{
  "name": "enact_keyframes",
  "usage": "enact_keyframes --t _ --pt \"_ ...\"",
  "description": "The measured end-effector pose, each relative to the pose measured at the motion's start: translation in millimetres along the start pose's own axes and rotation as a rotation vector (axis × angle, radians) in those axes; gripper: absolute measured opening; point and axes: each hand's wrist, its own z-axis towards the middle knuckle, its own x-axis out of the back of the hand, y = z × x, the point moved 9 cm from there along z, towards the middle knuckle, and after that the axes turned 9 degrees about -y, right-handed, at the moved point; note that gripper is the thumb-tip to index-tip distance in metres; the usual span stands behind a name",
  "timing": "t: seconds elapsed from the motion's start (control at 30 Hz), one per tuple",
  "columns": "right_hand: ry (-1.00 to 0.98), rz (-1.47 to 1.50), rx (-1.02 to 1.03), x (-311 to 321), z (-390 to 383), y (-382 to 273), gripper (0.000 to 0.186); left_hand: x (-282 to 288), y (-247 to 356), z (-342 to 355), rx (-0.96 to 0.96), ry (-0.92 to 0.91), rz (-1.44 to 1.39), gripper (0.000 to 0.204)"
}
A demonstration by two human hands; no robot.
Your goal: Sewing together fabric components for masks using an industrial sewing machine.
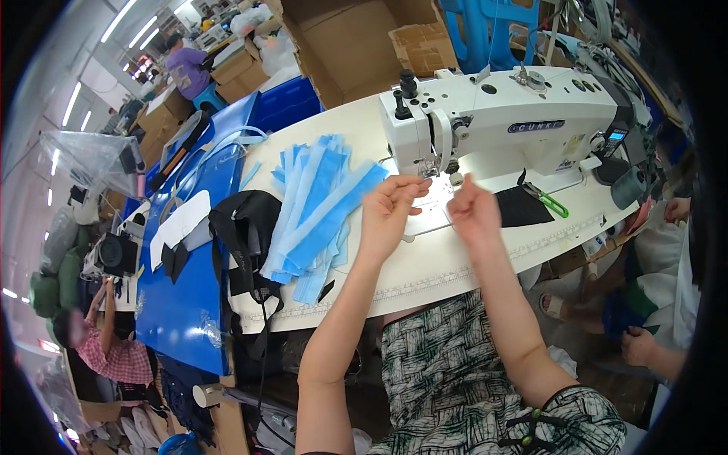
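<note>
My left hand (388, 216) is raised just left of the needle area of a white sewing machine (523, 114). Its thumb and fingertips are pinched together; anything between them is too small to make out. Right of the needle, my right hand (476, 216) has its fingers curled, and what they may hold is hidden. A small round metal piece (456, 180) shows close to its fingertips. Beside my left wrist lies a loose pile of light blue fabric strips (311, 216). A black fabric piece (523, 206) lies right of my right hand, with green-handled thread snips (557, 203) at its edge.
A black strapped bundle (246, 227) lies left of the strips, beside a blue surface (182, 296) with white pieces. A thread cone (628, 188) stands at the table's right end. An open cardboard box (356, 45) is behind. Another person's hand (641, 345) is at the right.
</note>
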Motion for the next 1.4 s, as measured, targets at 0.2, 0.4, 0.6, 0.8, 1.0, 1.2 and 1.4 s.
enact_keyframes --t 0.2,0.4,0.6,0.8,1.0,1.2,1.4 --pt "-0.21 -0.464 0.048 -5 -65 -48 0.008 -48 -4 -14 -0.017 -0.078 0.228 0.031" --pt "-0.011 -0.738 0.106 41 -137 -100 0.011 -71 2 -6 -0.235 -0.173 0.813 0.011" --pt "0.044 -1.887 0.76 -2 -122 -175 0.021 -52 -4 -16 -0.232 -0.041 0.873 0.004" --pt "0.132 -2.286 0.627 30 -77 -206 0.022 8 -34 -62 0.321 0.001 0.921 0.013" --pt "0.157 -1.974 1.024 7 -96 -204 0.02 9 -22 -82 0.312 0.13 0.688 0.014" --pt "-0.142 -0.707 -0.35 24 -131 -39 0.04 -3 -10 -77 0.198 0.171 0.584 0.015" --pt "-0.096 -0.393 -0.806 -1 -152 54 0.049 -7 -10 -78 0.191 0.2 0.534 0.014"
